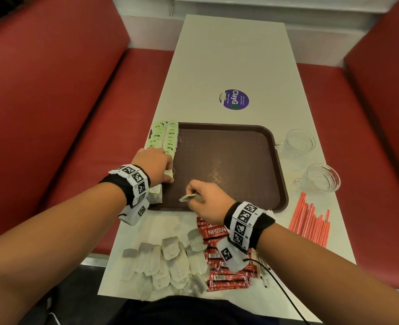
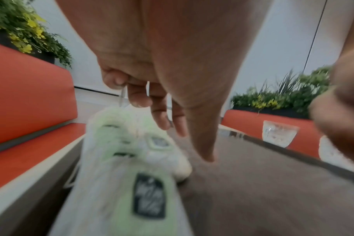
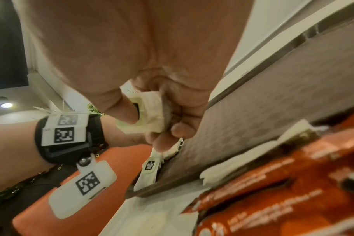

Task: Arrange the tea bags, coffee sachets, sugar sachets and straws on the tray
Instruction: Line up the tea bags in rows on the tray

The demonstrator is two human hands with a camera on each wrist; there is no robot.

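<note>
Brown plastic tray [image 1: 229, 160] lies on the white tabletop [image 1: 229, 66]. My left hand [image 1: 154, 164] rests loosely spread fingers on the green-tagged tea bag row [image 1: 170, 139] along its left edge. My right hand [image 1: 208, 200] pinches one folded tea bag [image 3: 150, 115] over the tray.

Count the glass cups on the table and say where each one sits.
2. The farther glass cup stands on the table just right of the tray; the nearer glass cup sits closer, beside the straws. None looks hidden.
</note>
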